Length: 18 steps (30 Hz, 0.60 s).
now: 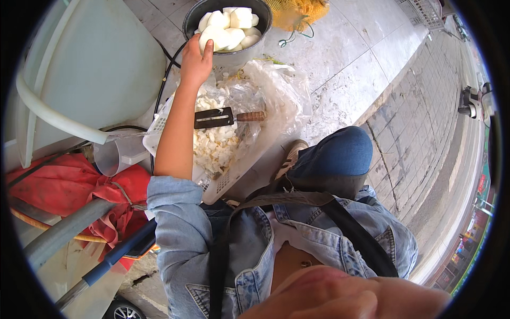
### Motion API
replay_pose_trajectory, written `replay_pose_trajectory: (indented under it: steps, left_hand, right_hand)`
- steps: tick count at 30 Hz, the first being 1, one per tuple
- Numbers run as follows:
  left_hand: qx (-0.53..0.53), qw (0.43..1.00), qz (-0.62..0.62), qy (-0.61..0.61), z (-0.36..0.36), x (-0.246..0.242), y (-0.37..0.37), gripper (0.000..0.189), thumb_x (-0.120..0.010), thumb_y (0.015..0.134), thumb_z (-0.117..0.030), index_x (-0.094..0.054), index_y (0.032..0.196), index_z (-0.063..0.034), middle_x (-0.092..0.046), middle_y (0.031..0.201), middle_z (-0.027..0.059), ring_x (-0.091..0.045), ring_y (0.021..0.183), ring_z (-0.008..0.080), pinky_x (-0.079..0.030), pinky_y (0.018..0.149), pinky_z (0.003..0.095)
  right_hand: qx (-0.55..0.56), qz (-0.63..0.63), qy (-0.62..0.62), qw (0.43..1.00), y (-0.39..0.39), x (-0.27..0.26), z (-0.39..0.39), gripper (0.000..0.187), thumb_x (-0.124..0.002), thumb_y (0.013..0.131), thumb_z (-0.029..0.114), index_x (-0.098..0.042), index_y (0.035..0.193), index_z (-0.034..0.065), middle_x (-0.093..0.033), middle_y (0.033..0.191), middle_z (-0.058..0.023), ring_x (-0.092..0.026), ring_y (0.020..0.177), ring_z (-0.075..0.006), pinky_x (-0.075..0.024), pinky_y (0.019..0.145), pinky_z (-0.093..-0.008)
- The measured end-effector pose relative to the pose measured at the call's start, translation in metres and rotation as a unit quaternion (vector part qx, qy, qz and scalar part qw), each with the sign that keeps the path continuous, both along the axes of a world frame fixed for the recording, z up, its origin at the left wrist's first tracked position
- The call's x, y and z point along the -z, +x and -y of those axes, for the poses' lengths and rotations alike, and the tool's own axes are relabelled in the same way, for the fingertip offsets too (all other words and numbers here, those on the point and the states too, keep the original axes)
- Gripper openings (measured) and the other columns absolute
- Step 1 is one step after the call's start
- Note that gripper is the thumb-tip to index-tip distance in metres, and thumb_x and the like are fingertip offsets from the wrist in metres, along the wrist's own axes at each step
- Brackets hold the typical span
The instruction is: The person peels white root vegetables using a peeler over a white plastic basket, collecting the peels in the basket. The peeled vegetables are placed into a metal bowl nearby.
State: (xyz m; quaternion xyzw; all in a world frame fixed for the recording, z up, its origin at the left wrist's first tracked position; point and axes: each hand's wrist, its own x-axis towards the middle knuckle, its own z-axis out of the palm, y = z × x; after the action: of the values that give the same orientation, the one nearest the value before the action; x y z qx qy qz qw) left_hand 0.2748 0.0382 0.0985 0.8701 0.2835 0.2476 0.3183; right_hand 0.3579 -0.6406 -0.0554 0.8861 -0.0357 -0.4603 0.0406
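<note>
My left hand (195, 65) reaches over the near rim of a dark metal pot (187, 24) at the top. Its thumb and fingers are around a large peeled white root vegetable (218, 36). More peeled white pieces (241, 18) are heaped in the pot. Below it, a white plastic basket (223, 190) lined with a clear plastic bag (279, 91) holds pale peelings (217, 147). On the peelings rests a slotted peeler (215, 118) with a dark blade and a brown handle, partly hidden by my forearm. My right hand is out of view.
Left stand a pale tank (107, 60), a white hose (59, 109), a clear plastic jug (115, 153) and red fabric (59, 179) tied around a pole (71, 231). An orange mesh bag (295, 12) lies beyond the pot. A step edge (382, 91) meets the paving at right.
</note>
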Motion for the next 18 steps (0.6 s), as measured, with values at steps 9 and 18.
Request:
replay_pose_trajectory:
  steps: [9,18]
  left_hand:
    - [-0.031,0.999,-0.021,0.020,0.013,0.009,0.008,0.065,-0.051,0.084,-0.042,-0.032,0.127,0.0019,-0.043,0.122,0.0277,-0.041,0.114,0.0398,-0.034,0.095,0.0412]
    - [-0.038,0.997,-0.068,-0.002,0.020,0.003,-0.007,0.068,-0.051,0.082,-0.044,-0.027,0.132,-0.0039,-0.046,0.121,0.0257,-0.043,0.114,0.0387,-0.036,0.094,0.0413]
  right_hand:
    - [-0.119,0.015,0.329,0.937,0.127,0.021,-0.130,0.028,-0.059,0.079,0.023,-0.060,0.102,0.0067,-0.063,0.094,-0.0143,-0.061,0.087,-0.0214,-0.0486,0.075,-0.0351]
    - [0.185,-0.118,0.554,0.803,0.142,-0.166,-0.471,0.071,-0.061,0.076,0.046,-0.029,0.128,0.0085,-0.055,0.109,-0.0166,-0.060,0.085,-0.0245,-0.0519,0.072,-0.0347]
